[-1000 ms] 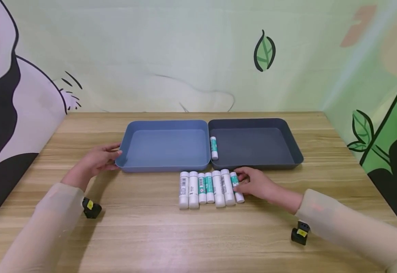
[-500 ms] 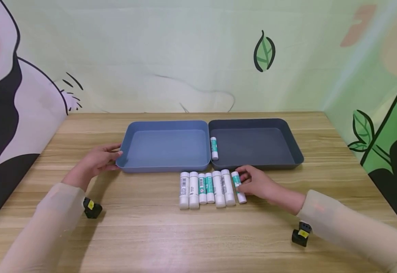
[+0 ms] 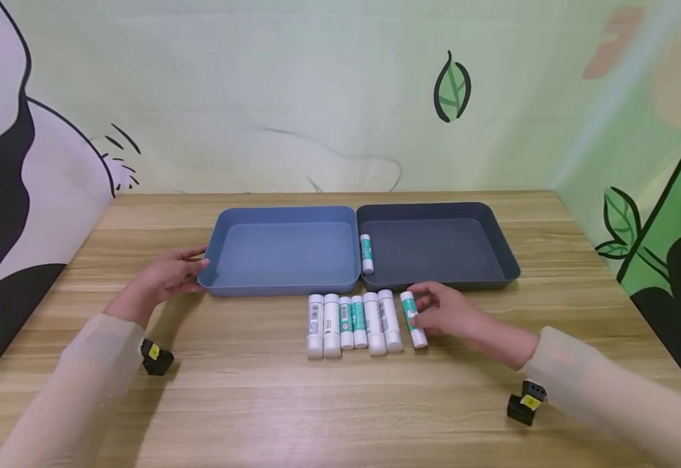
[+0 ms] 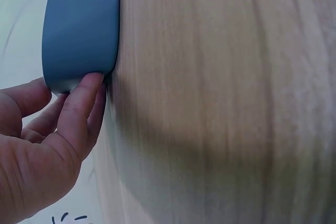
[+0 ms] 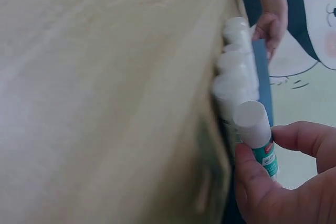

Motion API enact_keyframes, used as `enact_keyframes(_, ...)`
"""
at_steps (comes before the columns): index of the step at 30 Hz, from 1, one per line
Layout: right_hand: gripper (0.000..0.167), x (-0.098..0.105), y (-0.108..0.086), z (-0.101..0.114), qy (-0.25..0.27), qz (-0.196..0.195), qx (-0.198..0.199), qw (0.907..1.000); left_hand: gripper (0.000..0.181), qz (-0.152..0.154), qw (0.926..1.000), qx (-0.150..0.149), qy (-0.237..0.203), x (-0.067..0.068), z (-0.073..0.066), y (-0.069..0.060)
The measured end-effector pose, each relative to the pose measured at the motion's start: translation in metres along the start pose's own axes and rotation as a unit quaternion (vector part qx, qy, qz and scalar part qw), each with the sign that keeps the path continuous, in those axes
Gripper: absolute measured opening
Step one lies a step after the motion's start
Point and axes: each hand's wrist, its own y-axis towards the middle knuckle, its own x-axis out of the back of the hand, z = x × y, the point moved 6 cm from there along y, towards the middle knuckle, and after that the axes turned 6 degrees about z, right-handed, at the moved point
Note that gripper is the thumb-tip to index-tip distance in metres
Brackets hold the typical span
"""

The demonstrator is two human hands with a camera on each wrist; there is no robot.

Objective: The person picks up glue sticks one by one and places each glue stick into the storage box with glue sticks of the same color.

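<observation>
In the head view my right hand (image 3: 448, 315) pinches a small glue stick (image 3: 413, 318) with a green-and-white label between thumb and fingers, slightly tilted, to the right of the row. The right wrist view shows its white cap (image 5: 252, 124) close up, with thumb and a finger on either side. My left hand (image 3: 167, 276) touches the left end of a blue tray (image 3: 284, 289); in the left wrist view its fingertips (image 4: 89, 80) lie against the tray's outer wall. A dark grey tray (image 3: 440, 247) adjoins on the right, holding one small glue stick (image 3: 366, 253) along its left wall.
A row of several glue sticks lies in front of the trays: larger white glue sticks (image 3: 315, 325) at both ends, smaller green-labelled glue sticks (image 3: 347, 323) between. A printed backdrop (image 3: 229, 97) rises behind the wooden table (image 3: 281, 403).
The glue stick in my right hand has moved to the right, leaving a gap beside the row. My left hand and the trays have stayed in place.
</observation>
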Motion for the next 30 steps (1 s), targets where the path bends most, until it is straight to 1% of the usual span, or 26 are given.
enact_keyframes(3,0.065,0.006,-0.004,0.008,-0.007,-0.003,0.002,1.0,0.063,0.001,1.0,-0.003,-0.003,0.0,0.001,0.001)
enact_keyframes(8,0.066,0.017,-0.007,0.024,-0.02,0.001,0.0,0.9998,0.063,0.003,1.0,0.002,0.004,0.001,0.003,0.001)
enact_keyframes(12,0.067,0.028,-0.006,0.036,-0.019,0.001,-0.005,0.9998,0.063,0.006,1.0,0.001,0.007,0.002,0.002,0.002)
enact_keyframes(15,0.068,0.036,-0.006,0.046,-0.024,-0.001,0.002,0.9997,0.063,0.008,1.0,0.002,0.006,0.002,0.0,0.003)
enact_keyframes(21,0.067,0.048,0.0,0.066,-0.02,-0.001,0.018,0.9996,0.062,0.005,1.0,-0.004,-0.003,0.002,-0.004,0.003)
enact_keyframes(25,0.067,0.053,0.006,0.077,-0.009,0.01,0.023,0.9997,0.062,0.007,0.9999,0.0,-0.011,0.001,-0.002,0.003)
enact_keyframes(30,0.065,0.06,0.017,0.094,-0.009,0.016,0.031,0.9994,0.063,0.008,0.9999,-0.003,-0.013,0.002,0.001,0.004)
